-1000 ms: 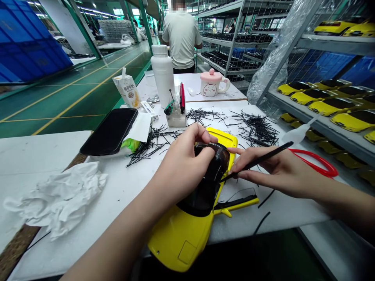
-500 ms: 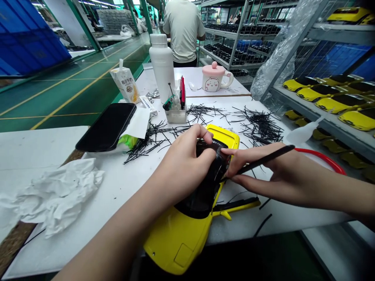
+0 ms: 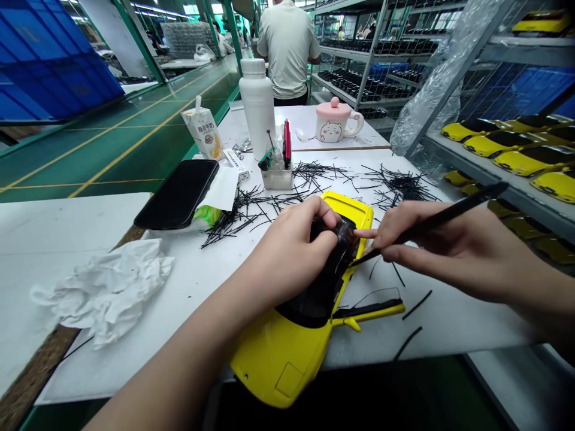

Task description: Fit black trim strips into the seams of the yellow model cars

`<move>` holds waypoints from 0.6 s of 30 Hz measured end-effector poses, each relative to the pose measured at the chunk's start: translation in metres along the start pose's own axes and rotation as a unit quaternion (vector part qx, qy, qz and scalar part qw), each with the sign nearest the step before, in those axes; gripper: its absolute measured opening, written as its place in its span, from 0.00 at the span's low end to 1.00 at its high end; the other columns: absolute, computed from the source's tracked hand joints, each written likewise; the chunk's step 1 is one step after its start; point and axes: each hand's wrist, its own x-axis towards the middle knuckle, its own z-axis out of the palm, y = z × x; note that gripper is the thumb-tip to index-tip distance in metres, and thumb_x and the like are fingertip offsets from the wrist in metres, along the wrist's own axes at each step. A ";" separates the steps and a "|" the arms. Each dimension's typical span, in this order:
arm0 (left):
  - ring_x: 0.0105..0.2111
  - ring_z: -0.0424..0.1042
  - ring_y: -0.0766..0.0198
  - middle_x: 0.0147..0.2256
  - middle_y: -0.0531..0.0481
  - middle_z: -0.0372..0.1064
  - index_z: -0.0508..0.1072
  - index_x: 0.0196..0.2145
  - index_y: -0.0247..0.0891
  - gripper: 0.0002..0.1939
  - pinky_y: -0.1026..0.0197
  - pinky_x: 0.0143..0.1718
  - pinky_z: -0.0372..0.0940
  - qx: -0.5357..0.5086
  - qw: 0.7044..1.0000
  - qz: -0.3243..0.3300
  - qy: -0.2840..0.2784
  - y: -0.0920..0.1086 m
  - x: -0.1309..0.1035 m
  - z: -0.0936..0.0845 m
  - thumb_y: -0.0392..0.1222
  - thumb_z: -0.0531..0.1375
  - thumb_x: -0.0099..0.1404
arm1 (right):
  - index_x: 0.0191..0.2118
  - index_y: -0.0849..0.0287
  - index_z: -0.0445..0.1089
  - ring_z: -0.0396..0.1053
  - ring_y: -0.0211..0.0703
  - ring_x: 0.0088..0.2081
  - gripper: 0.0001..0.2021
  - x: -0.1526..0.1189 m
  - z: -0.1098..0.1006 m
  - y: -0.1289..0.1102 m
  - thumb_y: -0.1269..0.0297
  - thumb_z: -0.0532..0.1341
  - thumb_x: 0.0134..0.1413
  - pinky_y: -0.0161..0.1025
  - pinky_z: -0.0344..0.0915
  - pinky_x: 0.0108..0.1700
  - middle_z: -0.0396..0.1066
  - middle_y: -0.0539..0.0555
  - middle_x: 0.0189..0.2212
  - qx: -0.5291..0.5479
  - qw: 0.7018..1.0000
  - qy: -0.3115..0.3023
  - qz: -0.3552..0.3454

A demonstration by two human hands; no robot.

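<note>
A yellow model car (image 3: 269, 353) with a dark roof and windows lies over the table's near edge, its open door (image 3: 372, 312) sticking out to the right. My left hand (image 3: 296, 245) is closed around the car's roof, thumb and fingers bent over the dark top. In my right hand (image 3: 417, 239), pinched between thumb and fingers, are slim black tweezers (image 3: 449, 211). Their pointed tip meets the car's side near the door opening, and one fingertip touches the car beside the roof. Loose thin black strips (image 3: 417, 304) lie right of the door.
Piles of black strips (image 3: 402, 184) cover the table beyond the car. A phone (image 3: 177, 194), crumpled tissue (image 3: 108, 287), drink carton (image 3: 203, 133), white bottle (image 3: 257, 99), small tool holder (image 3: 277, 178) and lidded mug (image 3: 331, 129) stand around. Racks of yellow cars (image 3: 530, 149) line the right; a person (image 3: 287, 48) is ahead.
My right hand has drawn back slightly to the right with the tweezers, baring more of the car's side. My left hand keeps its hold on the car. The whole view has shifted a little.
</note>
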 end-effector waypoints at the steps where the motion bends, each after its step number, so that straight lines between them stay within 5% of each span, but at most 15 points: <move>1: 0.48 0.68 0.53 0.39 0.52 0.70 0.62 0.31 0.41 0.04 0.50 0.49 0.64 0.000 1.000 0.000 -0.001 0.000 0.000 0.000 0.33 0.54 0.62 | 0.41 0.51 0.71 0.72 0.31 0.41 0.05 -0.001 0.000 0.001 0.69 0.62 0.61 0.24 0.68 0.45 0.73 0.44 0.36 0.000 1.000 -0.009 0.002; 11: 0.46 0.70 0.55 0.40 0.52 0.72 0.62 0.30 0.41 0.05 0.53 0.47 0.64 -0.005 1.000 0.005 -0.012 0.001 -0.001 -0.001 0.33 0.53 0.61 | 0.43 0.49 0.71 0.72 0.35 0.43 0.08 -0.005 0.008 0.007 0.70 0.63 0.60 0.30 0.68 0.48 0.74 0.46 0.39 -0.012 0.999 -0.040 0.003; 15: 0.48 0.69 0.55 0.41 0.53 0.71 0.62 0.31 0.41 0.04 0.52 0.49 0.62 0.006 1.000 0.008 -0.010 0.001 -0.002 -0.003 0.34 0.53 0.61 | 0.37 0.51 0.70 0.72 0.39 0.36 0.01 -0.002 -0.025 -0.001 0.63 0.62 0.61 0.33 0.70 0.38 0.71 0.49 0.32 -0.003 0.997 0.074 0.015; 17: 0.47 0.68 0.55 0.40 0.53 0.71 0.63 0.32 0.42 0.04 0.51 0.49 0.61 0.034 0.999 0.014 0.002 0.001 -0.003 -0.004 0.34 0.52 0.61 | 0.31 0.54 0.67 0.66 0.38 0.27 0.09 -0.002 -0.048 0.003 0.57 0.60 0.61 0.34 0.65 0.28 0.65 0.49 0.25 -0.042 0.992 0.108 0.053; 18: 0.46 0.67 0.55 0.40 0.53 0.70 0.64 0.32 0.42 0.04 0.51 0.48 0.61 0.051 0.998 0.019 0.009 0.001 -0.004 -0.004 0.34 0.52 0.61 | 0.29 0.55 0.66 0.63 0.38 0.24 0.12 -0.002 -0.058 0.008 0.54 0.60 0.60 0.34 0.61 0.25 0.63 0.49 0.23 -0.091 0.988 0.078 0.094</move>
